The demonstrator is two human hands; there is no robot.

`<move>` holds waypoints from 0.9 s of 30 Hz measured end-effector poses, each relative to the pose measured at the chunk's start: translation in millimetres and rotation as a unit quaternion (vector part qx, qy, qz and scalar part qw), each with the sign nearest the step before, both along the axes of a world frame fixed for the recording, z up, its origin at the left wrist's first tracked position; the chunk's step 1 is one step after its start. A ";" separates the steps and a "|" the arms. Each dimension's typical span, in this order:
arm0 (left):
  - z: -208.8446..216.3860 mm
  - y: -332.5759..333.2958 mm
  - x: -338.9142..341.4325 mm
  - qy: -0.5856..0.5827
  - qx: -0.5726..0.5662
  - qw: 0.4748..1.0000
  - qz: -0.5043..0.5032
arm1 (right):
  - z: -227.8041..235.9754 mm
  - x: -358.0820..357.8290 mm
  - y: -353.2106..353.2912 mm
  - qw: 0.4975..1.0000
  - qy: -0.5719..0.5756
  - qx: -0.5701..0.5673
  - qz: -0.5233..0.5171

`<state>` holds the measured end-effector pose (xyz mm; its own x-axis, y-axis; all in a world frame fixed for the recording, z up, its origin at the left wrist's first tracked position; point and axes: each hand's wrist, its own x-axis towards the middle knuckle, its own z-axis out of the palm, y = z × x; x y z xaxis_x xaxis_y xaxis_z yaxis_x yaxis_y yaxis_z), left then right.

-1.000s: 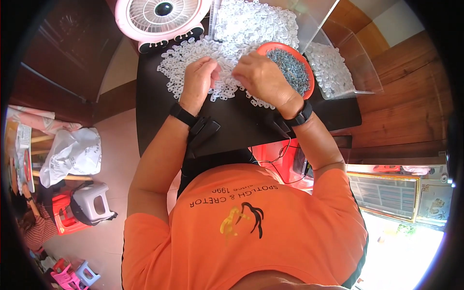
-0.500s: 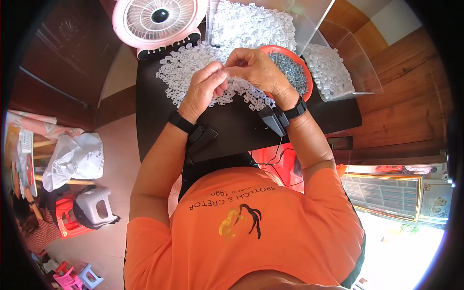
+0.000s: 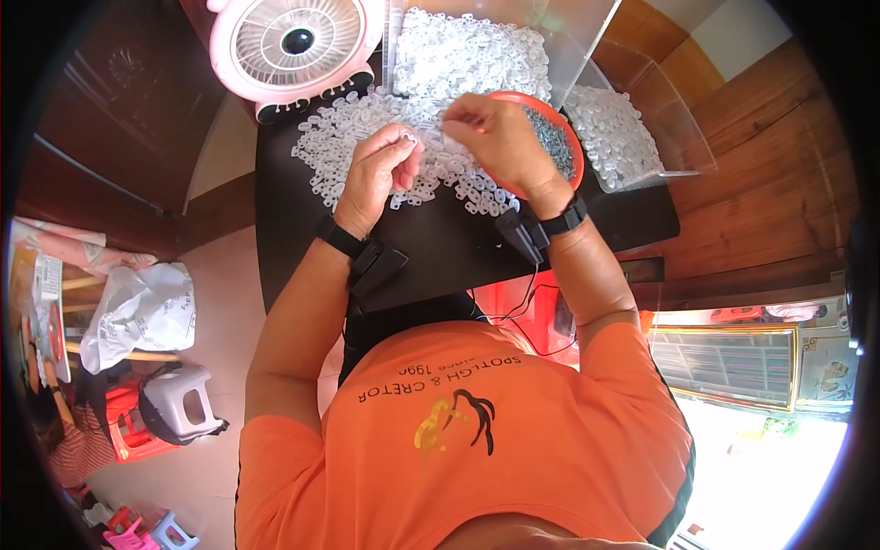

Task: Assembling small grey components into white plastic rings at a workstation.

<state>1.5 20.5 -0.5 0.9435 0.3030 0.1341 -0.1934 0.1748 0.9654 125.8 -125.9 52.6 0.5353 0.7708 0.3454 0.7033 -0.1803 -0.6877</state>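
So the left hand (image 3: 371, 179) has a small white piece (image 3: 409, 139) pinched between thumb and forefinger, other fingers curled into the palm. The piece pokes out at the fingertips, over the loose pile, and looks like pale plastic with a curved or looped bit, though the fingers cover most of it. The right hand (image 3: 504, 142) is up just beside it, not touching, palm turned inward, fingers bent and thumb close to them. The tips are smeary, so I honestly can't tell whether they're closed or gripping anything.

Both forearms reach in over the near edge of the worktop (image 3: 440, 252), each wrist wearing a black strap with a dark block on it. Under and past the hands there's a loose pile (image 3: 325, 151) of white bits, flattish, rounded, lots with holes, spreading toward the left edge. Right hand and wrist block part of an orange-red bowl (image 3: 579, 151) full of thin grey metal bits (image 3: 553, 147), too tiny to say exactly what. A clear tub (image 3: 579, 41) heaped with more white bits sits at the far edge, cut off up top. Another clear box (image 3: 680, 133) of whitish pieces is by the right edge, and a pink fan (image 3: 298, 69) takes the far left corner.
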 end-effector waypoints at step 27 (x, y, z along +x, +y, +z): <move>1.5 -1.4 1.5 0.062 0.012 0.998 0.019 | -38.0 64.6 -25.5 0.923 -0.301 -0.232 -0.067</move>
<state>3.0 19.1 1.0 0.9414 0.3364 0.0256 -0.0788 0.1454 0.9862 190.4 -151.4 14.7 0.4550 0.8515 0.2606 0.8829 -0.4695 -0.0072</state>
